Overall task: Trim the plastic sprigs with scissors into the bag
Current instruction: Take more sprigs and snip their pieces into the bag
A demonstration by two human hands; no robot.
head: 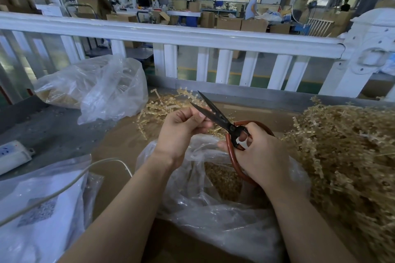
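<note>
Gripping the red-brown loop handles, the right hand (pixel 256 156) holds the scissors (pixel 215 115) above the open mouth of the clear bag (pixel 213 209), fingers curled through and around the loops. Their long axis runs from the handles at lower right up to the tips at upper left, pointing away from the person toward the white railing (pixel 171 34); the 2 dark blades stand parted in a narrow V. The left hand (pixel 181 128) sits just left of the blades with its fingers curled, thumb and fingertips pinched together close to the lower blade; whatever it pinches is too small to make out, though a pale sprig (pixel 213 130) shows just below its fingers. The bag lies on the brown tabletop (pixel 119 141) under both hands, with a layer of tan trimmed bits inside. A big heap of tan plastic sprigs (pixel 346 156) fills the right side, and a smaller loose scatter (pixel 162 104) lies beyond the hands. A second clear bag (pixel 96 85) with tan contents sits at upper left. At lower left lies a white sheet in plastic (pixel 42 209) with a blurred square code that cannot be read, a pale cord (pixel 64 186) crossing it, and a white power strip (pixel 12 153) beside it.
</note>
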